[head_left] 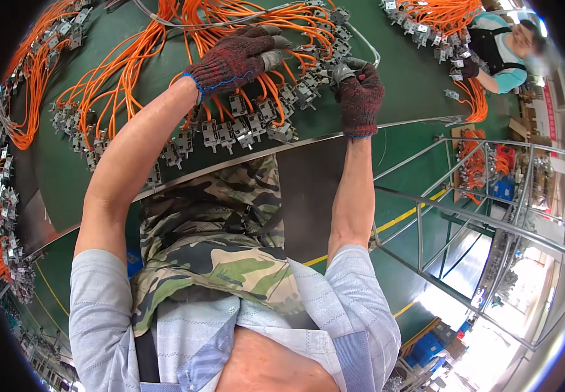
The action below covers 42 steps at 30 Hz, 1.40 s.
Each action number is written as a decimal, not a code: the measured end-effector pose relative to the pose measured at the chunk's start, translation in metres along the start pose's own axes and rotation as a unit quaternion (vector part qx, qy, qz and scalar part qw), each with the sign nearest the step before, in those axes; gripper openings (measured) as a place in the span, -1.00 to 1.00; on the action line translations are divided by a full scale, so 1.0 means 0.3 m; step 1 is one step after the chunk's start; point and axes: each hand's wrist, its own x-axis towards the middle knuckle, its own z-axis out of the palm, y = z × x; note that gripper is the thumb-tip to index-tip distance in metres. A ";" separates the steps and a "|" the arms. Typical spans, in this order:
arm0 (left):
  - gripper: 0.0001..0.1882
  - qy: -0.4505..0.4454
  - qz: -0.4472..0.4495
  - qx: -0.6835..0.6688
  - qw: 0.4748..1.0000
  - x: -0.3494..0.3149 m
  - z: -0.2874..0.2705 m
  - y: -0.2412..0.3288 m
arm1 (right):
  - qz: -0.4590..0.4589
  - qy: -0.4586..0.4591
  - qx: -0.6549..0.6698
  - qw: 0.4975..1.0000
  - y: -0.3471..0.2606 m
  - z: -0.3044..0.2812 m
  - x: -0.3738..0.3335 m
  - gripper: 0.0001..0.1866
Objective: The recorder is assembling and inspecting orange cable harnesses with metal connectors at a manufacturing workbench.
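My left hand (pixel 240 57), in a dark red knit glove with grey fingertips, lies over a bundle of orange cables (pixel 142 55) on the green table. Its fingers stretch to the right, apart, among the cables. Small silvery metal connectors (pixel 243 130) on the cable ends fan out along the near edge. My right hand (pixel 359 98), gloved alike, is curled closed beside the connectors at the right of the fan. Whatever its fingers hold is hidden. A pale grey cable (pixel 366 42) runs down close to its fingertips.
More orange cable bundles (pixel 27 114) with connectors line the left side. Another person (pixel 501 55) handles a bundle at the far right. A metal tube frame (pixel 419 222) stands right of me. The table's metal edge (pixel 315 138) runs before my body.
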 end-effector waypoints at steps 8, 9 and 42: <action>-0.59 -0.013 -0.013 -0.049 0.999 0.001 0.016 -0.028 | -0.113 -0.054 -0.078 0.989 -0.032 -0.008 0.003 -0.79; -0.59 0.001 -0.011 -0.044 0.999 -0.004 0.023 -0.025 | -0.098 -0.050 -0.078 0.991 -0.041 -0.005 -0.001 -0.79; -0.50 0.041 0.051 0.046 0.997 -0.006 0.047 -0.052 | -0.017 -0.014 0.014 1.000 -0.047 0.098 -0.135 -0.70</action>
